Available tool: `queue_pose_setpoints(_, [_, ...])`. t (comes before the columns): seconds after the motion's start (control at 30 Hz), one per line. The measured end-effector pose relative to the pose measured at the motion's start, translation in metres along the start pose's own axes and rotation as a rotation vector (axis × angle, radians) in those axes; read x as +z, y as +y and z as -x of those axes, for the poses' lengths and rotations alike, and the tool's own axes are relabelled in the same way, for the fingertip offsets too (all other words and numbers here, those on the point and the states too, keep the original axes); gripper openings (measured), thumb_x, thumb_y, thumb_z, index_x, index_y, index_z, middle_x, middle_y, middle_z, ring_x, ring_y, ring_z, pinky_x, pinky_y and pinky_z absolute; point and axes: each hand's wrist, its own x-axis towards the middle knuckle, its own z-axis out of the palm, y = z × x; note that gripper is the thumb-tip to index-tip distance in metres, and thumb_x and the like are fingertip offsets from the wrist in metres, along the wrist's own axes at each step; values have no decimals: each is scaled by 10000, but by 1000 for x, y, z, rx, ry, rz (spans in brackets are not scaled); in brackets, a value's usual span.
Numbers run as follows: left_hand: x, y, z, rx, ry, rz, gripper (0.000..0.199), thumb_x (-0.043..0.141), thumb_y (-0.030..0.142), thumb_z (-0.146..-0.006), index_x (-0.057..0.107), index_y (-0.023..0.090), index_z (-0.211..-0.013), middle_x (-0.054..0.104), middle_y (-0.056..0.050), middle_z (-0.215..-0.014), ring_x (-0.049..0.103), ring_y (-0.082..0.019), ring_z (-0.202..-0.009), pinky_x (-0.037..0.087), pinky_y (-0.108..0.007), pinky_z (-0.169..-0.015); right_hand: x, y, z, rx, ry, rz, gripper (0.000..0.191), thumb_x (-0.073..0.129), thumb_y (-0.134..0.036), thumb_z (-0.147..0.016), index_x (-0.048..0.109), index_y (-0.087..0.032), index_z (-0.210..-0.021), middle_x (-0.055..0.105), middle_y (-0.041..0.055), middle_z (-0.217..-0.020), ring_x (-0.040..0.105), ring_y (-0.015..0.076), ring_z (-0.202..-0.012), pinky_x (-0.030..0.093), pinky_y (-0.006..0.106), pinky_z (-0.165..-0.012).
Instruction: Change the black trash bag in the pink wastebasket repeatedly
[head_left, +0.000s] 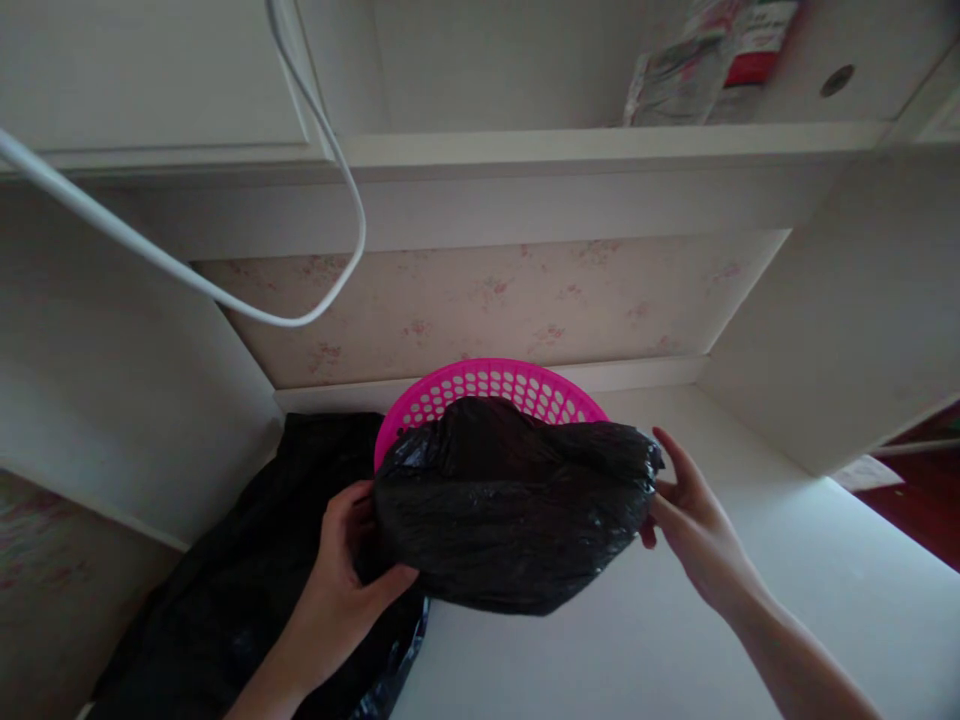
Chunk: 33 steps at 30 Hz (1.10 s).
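A black plastic bag (517,530) is spread over the near part of a round pink basket (487,378) with a perforated wall. On the bag's left side, my left hand (351,575) is closed around the edge, thumb in front and fingers partly hidden behind. My right hand (686,515) pinches the bag's right edge between thumb and fingers. The basket's far rim shows above the bag; its near side is covered. Another dark plastic bag (217,590) lies at the left, beneath my left forearm.
The white surface (570,660) lies beneath the basket, with white panels on both sides. Behind it is floral wallpaper (525,300). A white cable (300,318) hangs in front at the upper left. Packaged items (697,75) stand on the upper shelf.
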Motion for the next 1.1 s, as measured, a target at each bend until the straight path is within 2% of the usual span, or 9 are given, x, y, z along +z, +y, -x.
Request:
queue_pose_setpoints(0.07, [8, -11, 5, -183, 10, 187, 843, 930, 427, -655, 527, 272, -1379, 590, -112, -1434, 572, -325, -1316, 466, -478, -1120, 4, 13, 6, 19, 59, -89, 1042, 914, -441, -688, 373, -299, -1568, 717, -28, -807, 616, 136, -545, 513, 249, -495])
queue_pose_setpoints(0.17, [14, -15, 10, -430, 11, 450, 690, 959, 435, -583, 686, 224, -1180, 745, -84, -1199, 669, -306, -1157, 528, -424, -1029, 11, 28, 17, 133, 59, -250, 707, 952, -415, -648, 650, -314, -1279, 747, 27, -1132, 716, 177, -796, 609, 294, -684])
queue_pose_setpoints(0.3, [13, -7, 13, -490, 32, 613, 587, 1002, 322, -500, 760, 242, -1030, 799, -2, -977, 705, -203, -893, 573, -294, -822, 15, 34, 25, 248, -39, -455, 450, 991, -429, -574, 771, -240, -917, 795, 51, -1009, 719, 188, -790, 627, 306, -724])
queue_pose_setpoints(0.47, [14, -5, 7, -440, -32, 470, 593, 988, 331, -556, 754, 227, -1090, 814, -29, -1073, 719, -239, -1030, 556, -303, -925, 14, 39, 19, 185, 17, -450, 360, 1008, -266, -486, 790, -227, -770, 794, 41, -787, 735, 226, -763, 637, 347, -761])
queue_pose_setpoints(0.6, [16, -11, 0, -367, -36, 299, 583, 953, 373, -614, 735, 217, -1132, 809, -50, -1112, 717, -298, -1105, 556, -375, -991, 13, 49, 15, 181, 30, -390, 321, 982, -225, -489, 790, -230, -747, 810, 72, -816, 756, 347, -984, 616, 472, -903])
queue_pose_setpoints(0.73, [17, -19, -7, -311, -76, 185, 576, 913, 353, -650, 721, 214, -1176, 793, -82, -1180, 713, -329, -1145, 546, -435, -1042, 15, 48, 12, 124, 28, -352, 351, 970, -231, -507, 803, -222, -816, 825, 110, -926, 721, 389, -1113, 586, 520, -968])
queue_pose_setpoints(0.83, [16, -29, -12, -280, -115, 98, 560, 884, 370, -675, 729, 221, -1192, 765, -99, -1266, 659, -353, -1265, 480, -473, -1138, 14, 46, 9, 95, 13, -333, 423, 961, -227, -528, 808, -229, -923, 826, 104, -973, 714, 380, -1127, 587, 516, -966])
queue_pose_setpoints(1.0, [-1, -47, -11, -334, -392, 12, 485, 848, 403, -752, 745, 245, -1199, 726, -119, -1342, 641, -380, -1291, 454, -550, -1158, -3, 48, 9, 188, 3, -305, 327, 916, -324, -610, 796, -224, -898, 817, 95, -968, 749, 327, -964, 628, 452, -849])
queue_pose_setpoints(1.1, [-24, -46, -7, -327, -312, 116, 744, 879, 372, -745, 577, 315, -1423, 635, -123, -1456, 650, -350, -1267, 521, -537, -1091, -20, 43, 12, 96, 123, -277, 607, 930, -310, -574, 760, -301, -1157, 772, 64, -1184, 735, 267, -978, 625, 339, -788])
